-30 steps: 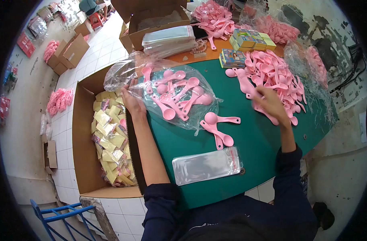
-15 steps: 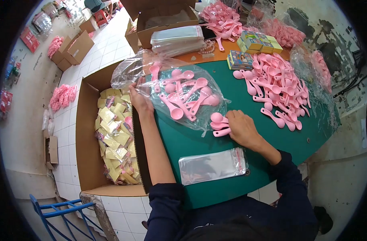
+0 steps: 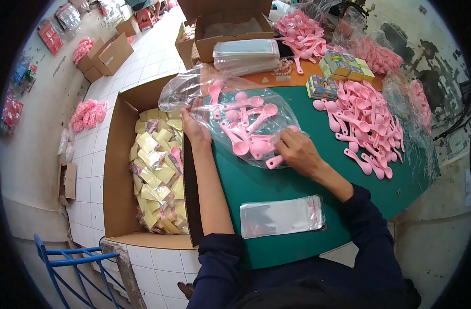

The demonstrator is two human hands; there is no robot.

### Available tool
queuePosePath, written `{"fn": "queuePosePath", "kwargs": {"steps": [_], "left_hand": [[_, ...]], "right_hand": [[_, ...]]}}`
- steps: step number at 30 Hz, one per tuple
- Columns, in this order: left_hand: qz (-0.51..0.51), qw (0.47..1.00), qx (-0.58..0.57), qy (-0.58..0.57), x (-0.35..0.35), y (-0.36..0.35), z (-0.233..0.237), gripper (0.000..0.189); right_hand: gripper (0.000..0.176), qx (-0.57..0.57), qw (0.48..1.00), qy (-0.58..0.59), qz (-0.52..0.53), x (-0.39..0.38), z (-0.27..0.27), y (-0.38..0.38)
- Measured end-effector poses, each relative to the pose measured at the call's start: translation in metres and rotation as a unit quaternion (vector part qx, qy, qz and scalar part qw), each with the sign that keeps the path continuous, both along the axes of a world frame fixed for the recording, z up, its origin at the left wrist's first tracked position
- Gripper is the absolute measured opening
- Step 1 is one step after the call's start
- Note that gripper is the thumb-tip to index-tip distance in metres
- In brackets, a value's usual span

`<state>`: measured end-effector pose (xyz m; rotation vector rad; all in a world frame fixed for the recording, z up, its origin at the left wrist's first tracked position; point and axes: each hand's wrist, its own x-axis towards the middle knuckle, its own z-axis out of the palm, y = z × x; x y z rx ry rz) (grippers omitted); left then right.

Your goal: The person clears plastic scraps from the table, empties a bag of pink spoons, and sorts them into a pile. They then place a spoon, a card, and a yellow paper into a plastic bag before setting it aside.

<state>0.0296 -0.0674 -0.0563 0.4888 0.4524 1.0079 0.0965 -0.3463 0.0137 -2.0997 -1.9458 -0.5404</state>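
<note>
A large clear plastic bag (image 3: 176, 95) lies on the green table (image 3: 222, 193), with several pink measuring spoons (image 3: 240, 148) on or inside it. My left hand (image 3: 197, 129) grips the bag at its left side, its fingers partly behind the film. My right hand (image 3: 299, 153) is closed around a few pink spoons (image 3: 274, 161) at the bag's right end; their handles and bowls poke out on its left. Nearer my body lies a stack of small clear sleeves (image 3: 279, 217). To the right is a big loose pile of pink spoons (image 3: 367, 116).
Left of the table stands a cardboard box (image 3: 119, 154) full of packets with yellowish cards (image 3: 155, 159). Behind the bag are an open carton (image 3: 230, 28), stacked sleeves (image 3: 246, 54) and small printed boxes (image 3: 322, 86). A blue metal frame (image 3: 73, 261) stands at lower left.
My right hand has moved left with its spoons, from beside the bag's right end onto it. My left hand stays at the bag. The whole view has shifted slightly.
</note>
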Motion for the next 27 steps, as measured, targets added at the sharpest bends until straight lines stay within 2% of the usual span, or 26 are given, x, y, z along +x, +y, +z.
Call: {"fn": "queuePosePath", "kwargs": {"steps": [4, 7, 9, 10, 11, 12, 15, 17, 18, 19, 20, 21, 23, 26, 27], "left_hand": [[0.004, 1.000, -0.006, 0.009, -0.001, -0.003, 0.003, 0.027], [-0.001, 1.000, -0.012, 0.008, -0.001, -0.002, 0.005, 0.027], [0.000, 1.000, -0.006, 0.001, 0.000, -0.002, 0.003, 0.027], [-0.002, 1.000, -0.002, -0.002, 0.001, -0.002, 0.003, 0.027], [-0.004, 1.000, -0.003, -0.006, 0.001, -0.002, 0.001, 0.027], [-0.005, 1.000, -0.004, -0.010, 0.001, -0.001, -0.001, 0.027], [0.002, 1.000, -0.011, -0.014, 0.002, -0.001, 0.001, 0.027], [0.007, 1.000, -0.012, -0.002, 0.001, -0.002, 0.003, 0.027], [0.006, 1.000, -0.006, 0.003, 0.002, -0.003, 0.002, 0.027], [0.007, 1.000, -0.004, 0.003, 0.002, -0.003, 0.004, 0.027], [0.006, 1.000, -0.002, 0.003, 0.002, -0.004, 0.004, 0.028], [0.003, 1.000, 0.000, 0.006, 0.001, -0.004, 0.005, 0.028], [-0.002, 1.000, 0.002, 0.004, -0.001, -0.005, 0.003, 0.028], [-0.005, 1.000, -0.005, -0.007, 0.000, -0.003, 0.004, 0.027], [-0.005, 1.000, -0.006, -0.008, -0.001, -0.004, 0.004, 0.027]], "right_hand": [[0.017, 0.066, 0.994, 0.074, 0.056, -0.004, 0.015, -0.031], [0.021, 0.135, 0.988, 0.074, 0.025, 0.020, 0.021, -0.058], [0.031, 0.094, 0.990, 0.063, -0.086, 0.056, 0.038, -0.082], [0.035, 0.064, 0.987, -0.019, -0.149, 0.080, 0.050, -0.091], [0.037, 0.034, 0.966, -0.041, -0.252, 0.111, 0.055, -0.099], [0.034, 0.112, 0.957, -0.129, -0.232, 0.135, 0.064, -0.102], [0.030, 0.055, 0.866, -0.205, -0.454, 0.151, 0.074, -0.115], [0.030, -0.035, 0.923, -0.176, -0.340, 0.132, 0.053, -0.121], [0.029, -0.057, 0.972, 0.041, -0.223, 0.108, 0.046, -0.101], [0.030, -0.080, 0.949, 0.277, -0.128, 0.085, 0.039, -0.081], [0.033, -0.081, 0.948, 0.307, 0.016, 0.053, 0.039, -0.060], [0.036, -0.082, 0.938, 0.321, 0.103, 0.034, 0.026, -0.040], [0.039, -0.034, 0.964, 0.229, 0.133, 0.013, -0.001, -0.007], [0.044, -0.053, 0.949, 0.302, 0.076, 0.015, -0.012, 0.033], [0.049, -0.045, 0.970, 0.230, 0.060, 0.013, -0.013, 0.039]]}}
